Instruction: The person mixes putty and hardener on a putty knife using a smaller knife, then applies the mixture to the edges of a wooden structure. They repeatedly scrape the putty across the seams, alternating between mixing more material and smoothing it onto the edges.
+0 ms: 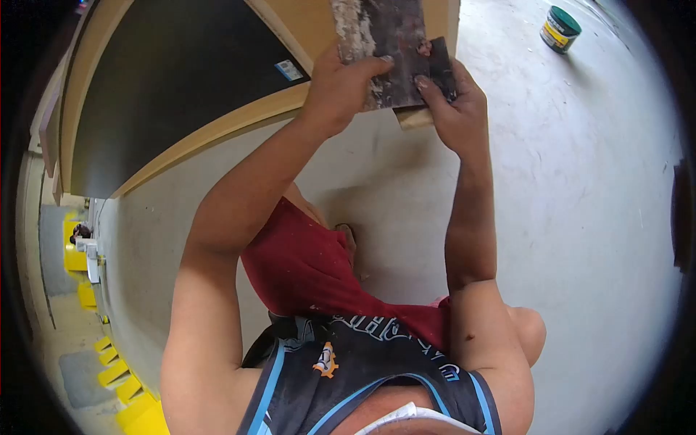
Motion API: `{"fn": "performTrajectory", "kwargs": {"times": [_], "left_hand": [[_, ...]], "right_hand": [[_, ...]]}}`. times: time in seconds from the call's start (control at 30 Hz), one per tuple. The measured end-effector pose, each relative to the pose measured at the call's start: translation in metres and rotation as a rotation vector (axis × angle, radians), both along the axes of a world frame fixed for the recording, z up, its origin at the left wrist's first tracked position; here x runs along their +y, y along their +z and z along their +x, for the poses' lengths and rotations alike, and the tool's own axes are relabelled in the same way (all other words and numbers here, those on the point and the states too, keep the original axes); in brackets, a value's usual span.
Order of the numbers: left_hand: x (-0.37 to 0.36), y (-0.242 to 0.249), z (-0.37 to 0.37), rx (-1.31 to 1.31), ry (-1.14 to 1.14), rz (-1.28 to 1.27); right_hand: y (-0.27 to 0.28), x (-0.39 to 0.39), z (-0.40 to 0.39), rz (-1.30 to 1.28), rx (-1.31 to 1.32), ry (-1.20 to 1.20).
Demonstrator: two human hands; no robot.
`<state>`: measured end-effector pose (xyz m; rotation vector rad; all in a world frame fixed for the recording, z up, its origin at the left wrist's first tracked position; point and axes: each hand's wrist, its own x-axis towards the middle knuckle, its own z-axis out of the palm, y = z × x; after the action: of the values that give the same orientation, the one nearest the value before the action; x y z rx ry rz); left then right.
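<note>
At the top of the head view, my left hand (339, 93) is closed around the left edge of a wide, dark flat scraper blade (395, 29) with pale smears along one side. My right hand (464, 116) grips a smaller dark scraper (441, 64), its thumb pressed near the wide blade's lower right corner. The two blades overlap, and a pinkish lump of paste (425, 48) sticks where they meet. Both hands are raised in front of me, beside a wooden panel edge. The fingers behind the blades are hidden.
A large dark panel with a light wood frame (210, 148) stands at the left, bearing a small label (288, 70). A green-lidded tub (560, 30) sits on the pale floor (580, 217) at upper right. Yellow items (116, 373) line the far left.
</note>
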<state>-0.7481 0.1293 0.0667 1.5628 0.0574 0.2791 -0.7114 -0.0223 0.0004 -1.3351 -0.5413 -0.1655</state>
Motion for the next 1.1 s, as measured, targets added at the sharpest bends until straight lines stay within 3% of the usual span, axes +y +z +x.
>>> {"fn": "performTrajectory", "kwargs": {"times": [0.03,0.1,0.13,0.17,0.2,0.27,0.3,0.33,0.4,0.47,0.57,0.7,0.77,0.87,0.97,1.03,1.07,1.1], "left_hand": [[0.0,-0.003,0.003,-0.002,-0.026,0.006],[-0.006,-0.006,0.01,-0.008,-0.041,0.024],[-0.01,-0.007,0.011,0.026,-0.077,0.087],[0.003,-0.002,-0.004,0.033,-0.063,0.144],[0.008,-0.002,0.002,0.184,-0.057,0.392],[0.008,-0.022,0.016,0.038,-0.094,0.089],[0.007,-0.013,0.018,0.037,-0.029,0.008],[0.006,-0.003,0.021,0.031,0.036,-0.073],[0.011,0.008,0.024,0.039,-0.078,-0.5],[0.006,0.016,0.016,0.074,-0.023,-0.415],[0.003,0.011,0.016,0.143,-0.011,-0.313],[-0.002,0.013,0.01,0.117,0.063,-0.024],[0.002,0.012,0.01,0.103,0.108,0.055],[0.011,0.02,0.01,0.077,-0.066,0.225],[0.015,0.032,0.007,0.207,0.131,0.007],[0.025,0.036,0.01,0.108,-0.09,-0.713],[0.024,0.037,0.008,0.106,-0.091,-0.712],[0.02,0.037,0.005,0.134,-0.165,-0.739]], "right_hand": [[-0.003,-0.004,0.004,0.016,0.007,0.01],[-0.007,-0.014,0.009,-0.21,0.051,0.046],[-0.02,-0.018,0.018,-0.333,-0.135,-0.019],[-0.013,-0.013,0.015,-0.419,-0.074,0.074],[-0.016,-0.013,0.014,-0.47,0.035,0.179],[0.0,-0.017,0.002,-0.479,0.098,0.384],[-0.013,-0.019,0.007,-0.525,0.172,0.374],[-0.043,-0.02,0.022,-0.401,0.249,0.355],[-0.051,-0.018,0.037,-0.285,0.29,0.141],[-0.055,-0.017,0.046,0.132,0.413,-0.035],[-0.032,-0.012,0.036,0.183,0.339,-0.175],[0.006,0.001,0.001,-0.022,0.178,-0.298],[0.02,0.001,-0.009,-0.346,0.122,-0.18],[-0.005,-0.014,0.011,-0.303,0.141,0.008],[-0.005,-0.017,0.013,-0.232,0.184,0.05],[-0.005,-0.019,0.024,0.16,0.421,-0.091],[-0.019,-0.024,0.036,0.317,0.412,-0.015],[-0.034,-0.025,0.046,0.317,0.411,-0.016]]}}
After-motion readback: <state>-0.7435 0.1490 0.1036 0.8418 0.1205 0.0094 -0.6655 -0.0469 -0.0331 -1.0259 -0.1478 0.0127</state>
